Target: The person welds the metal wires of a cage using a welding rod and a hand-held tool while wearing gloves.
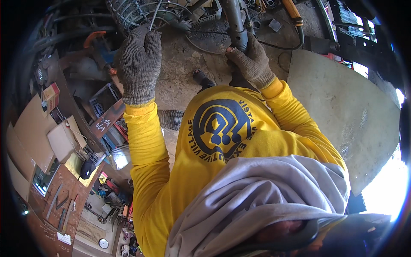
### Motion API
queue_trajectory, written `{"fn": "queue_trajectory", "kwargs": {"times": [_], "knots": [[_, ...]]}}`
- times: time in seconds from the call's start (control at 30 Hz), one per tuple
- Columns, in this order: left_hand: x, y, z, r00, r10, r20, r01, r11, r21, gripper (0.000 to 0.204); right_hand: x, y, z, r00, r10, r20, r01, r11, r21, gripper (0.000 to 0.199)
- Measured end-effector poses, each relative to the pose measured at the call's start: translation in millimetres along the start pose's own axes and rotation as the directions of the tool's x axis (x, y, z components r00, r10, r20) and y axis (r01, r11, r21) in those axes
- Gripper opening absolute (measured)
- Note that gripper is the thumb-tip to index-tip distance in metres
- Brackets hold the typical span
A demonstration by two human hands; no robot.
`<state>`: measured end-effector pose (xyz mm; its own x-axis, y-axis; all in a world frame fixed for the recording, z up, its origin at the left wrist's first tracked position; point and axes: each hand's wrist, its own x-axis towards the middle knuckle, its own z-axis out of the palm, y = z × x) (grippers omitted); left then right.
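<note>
Left hand: the gloved left hand (pixel 140 64) appears to pinch a thin rod (pixel 156 15) between thumb and fingers, just beside a wire cage (pixel 124 15).
Right hand: the gloved right hand (pixel 252 62) looks closed around the lower end of a grey metal tube (pixel 234 25).
Tube and rod: both lie over the far part of the floor (pixel 180 77), the tube right of the rod; whether the tube touches the floor, I cannot tell.
Step in hand: seemingly steadying the tube while handling the rod.
Next move calls for: probably a firm right grip and a controlled rod tip.
Count, held: one rod, one tube, two gloved hands.
Count, around: one orange-handled tool (pixel 292 10), one small square metal piece (pixel 275 25) near it, one large pale sheet (pixel 342 120) beside the right sleeve (pixel 295 107).
</note>
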<state>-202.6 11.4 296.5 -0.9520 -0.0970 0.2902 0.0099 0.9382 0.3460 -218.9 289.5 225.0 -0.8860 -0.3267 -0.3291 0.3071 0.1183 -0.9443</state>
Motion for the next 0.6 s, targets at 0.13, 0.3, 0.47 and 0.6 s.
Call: {"fn": "queue_trajectory", "kwargs": {"times": [0.13, 0.3, 0.47, 0.6], "knots": [[-1, -1, 1, 1.000, -0.020, 0.006, 0.020, 1.000, -0.023, 0.026, 0, -1, 0, 1.000, -0.006, 0.003, 0.006, 1.000, -0.008, 0.053], [-1, 0, 2, 1.000, -0.023, 0.017, 0.023, 0.999, -0.036, 0.027, 0, 0, 0, 1.000, 0.025, 0.019, -0.026, 0.999, 0.046, 0.052], [2, 3, -5, 0.997, -0.033, 0.070, 0.034, 0.999, -0.010, 0.023, 2, -4, -1, 0.994, 0.005, 0.107, -0.035, 0.958, 0.286, 0.052], [-25, -64, 36, 0.943, 0.326, -0.062, -0.286, 0.893, 0.348, 0.024, 0, -14, 0, 0.996, 0.024, 0.086, -0.016, 0.996, -0.090, 0.040]]}}
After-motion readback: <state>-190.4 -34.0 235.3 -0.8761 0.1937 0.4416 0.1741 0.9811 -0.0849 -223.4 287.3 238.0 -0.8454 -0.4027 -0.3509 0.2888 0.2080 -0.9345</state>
